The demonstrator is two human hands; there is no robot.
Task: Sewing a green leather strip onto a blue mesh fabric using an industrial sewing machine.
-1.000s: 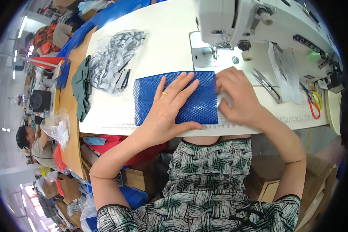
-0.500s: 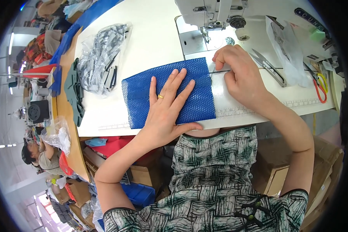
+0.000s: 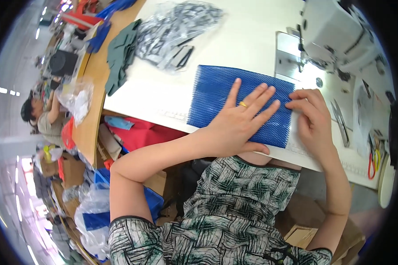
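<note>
Blue mesh fabric is lying flat on the white sewing table, between your body and the sewing machine, with its near edge close to the table's front edge. Your left hand is pressing down on it palm-flat, fingers spread wide and fanned toward the machine, a gold ring showing on one finger. Your right hand is working at the mesh's right edge, its fingertips drawn together and curled down onto that edge as if pinching or nudging it; whether they are actually gripping a fold, you cannot tell from this view.

Compared with a second ago, your left hand is sitting further right on the panel, and your right hand, which half a second ago was up by the presser foot, is now lower, at the mesh's right side. The panel is also lying more skewed. By my reading, you are squaring up the piece rather than feeding it.

The panel is a rectangle whose long axis is running left to right across the table, tilted so its right end sits nearer to you. That right short end is pointing toward the metal plate under the needle.

Beyond the mesh, a clear plastic bag of dark parts and a stack of grey-green fabric pieces are lying well apart from your hands. Scissors with red handles are resting far right.
</note>
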